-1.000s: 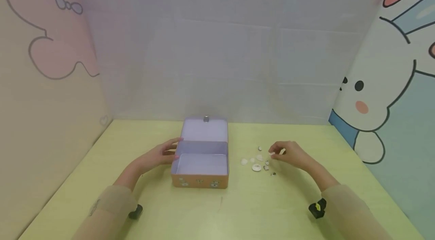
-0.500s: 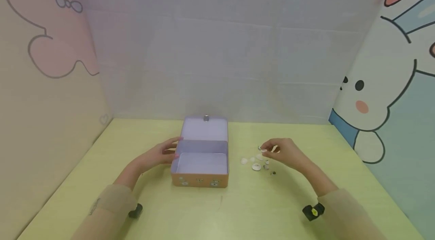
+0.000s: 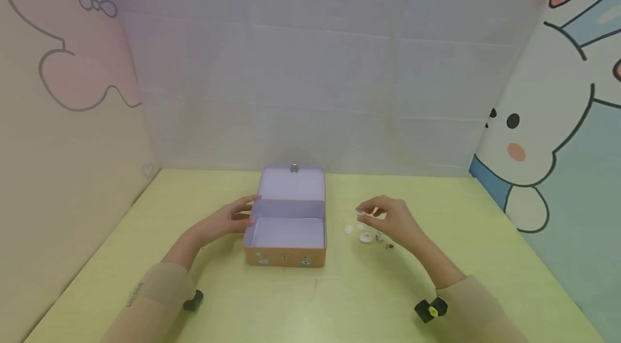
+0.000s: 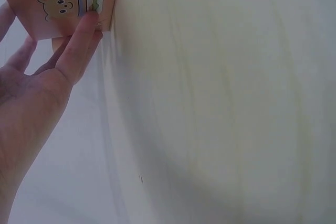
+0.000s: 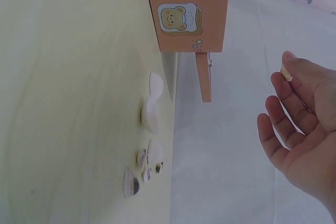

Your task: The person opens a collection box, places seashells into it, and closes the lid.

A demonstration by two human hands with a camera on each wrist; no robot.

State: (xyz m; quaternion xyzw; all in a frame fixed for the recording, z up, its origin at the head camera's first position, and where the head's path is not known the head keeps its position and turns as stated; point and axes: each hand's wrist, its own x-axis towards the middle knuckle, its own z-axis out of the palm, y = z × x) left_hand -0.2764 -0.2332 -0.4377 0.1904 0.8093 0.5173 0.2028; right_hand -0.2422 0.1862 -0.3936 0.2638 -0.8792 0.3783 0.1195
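An orange tin box [image 3: 285, 256] with a lavender inside stands on the table, its lid [image 3: 291, 184] swung open toward the back. Against the box's left side rests my left hand [image 3: 220, 224], fingers mostly straight; in the left wrist view a fingertip touches the wall by a bear picture. My right hand [image 3: 392, 219], raised right of the box, pinches a small white shell [image 5: 286, 73] between thumb and index finger. Below it lie several loose shells, among them a round white one [image 3: 366, 238], a pale one [image 3: 348, 230] and a small dark one [image 3: 390, 246].
The pale yellow table [image 3: 315, 310] meets a grey sheet wall [image 3: 310, 62] at the back. Side panels with cartoon figures flank it, a white rabbit [image 3: 524, 122] on the right. A dark wrist camera [image 3: 430, 310] sits by the right sleeve.
My right hand has moved left toward the box and slightly up, carrying the pinched shell over the others. My left hand has stayed at the box.
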